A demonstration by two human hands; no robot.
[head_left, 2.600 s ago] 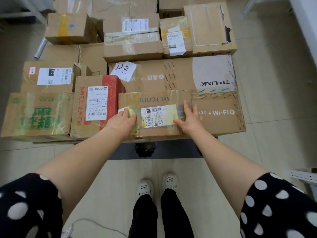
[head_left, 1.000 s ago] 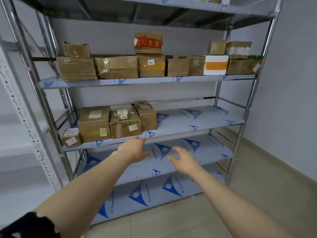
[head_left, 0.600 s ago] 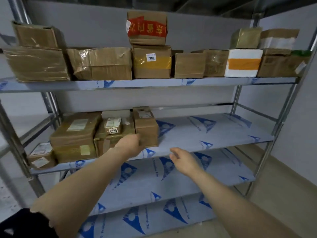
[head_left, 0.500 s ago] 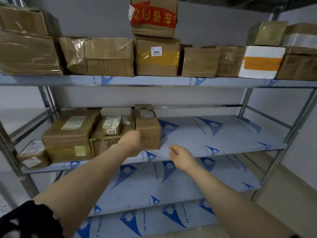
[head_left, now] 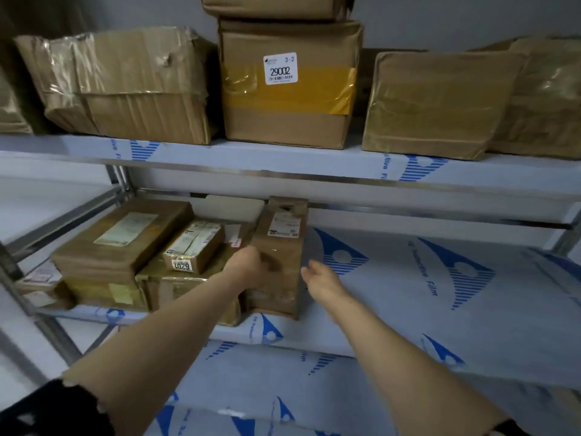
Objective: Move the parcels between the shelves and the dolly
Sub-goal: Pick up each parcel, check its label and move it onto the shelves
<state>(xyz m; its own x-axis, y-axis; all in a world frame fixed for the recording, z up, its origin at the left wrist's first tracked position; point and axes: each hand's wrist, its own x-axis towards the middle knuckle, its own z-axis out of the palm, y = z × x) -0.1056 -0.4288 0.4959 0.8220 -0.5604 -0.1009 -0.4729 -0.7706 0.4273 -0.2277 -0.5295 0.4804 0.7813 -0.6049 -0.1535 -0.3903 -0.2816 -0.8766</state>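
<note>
A metal shelving rack [head_left: 121, 184] fills the view with three film-covered shelves showing: the upper shelf [head_left: 251, 157], the middle shelf [head_left: 440, 297] and the lower shelf [head_left: 251, 385]. Six brown parcels show on the upper shelf. From the left they are a sliver at the edge, a crumpled carton [head_left: 125, 86], a carton labelled 29002 [head_left: 289, 86] with another carton [head_left: 276, 6] stacked on it, a taped box [head_left: 437, 102], and a shiny wrapped one [head_left: 547, 99] at the far right. At the left end of the middle shelf stand five brown parcels: a low one [head_left: 37, 286] at the far left, a broad flat box [head_left: 119, 243], a taped box [head_left: 188, 294] carrying a small parcel labelled 6201 [head_left: 195, 243], and a narrow upright parcel [head_left: 281, 247] at the right of the group. A single white slab [head_left: 232, 206] lies behind them. The left hand [head_left: 251, 267] lies on the narrow parcel's near left corner with its fingers curled onto it. The right hand [head_left: 320, 278] is released, with its fingers straight just beside the parcel's right face; contact cannot be told.
</note>
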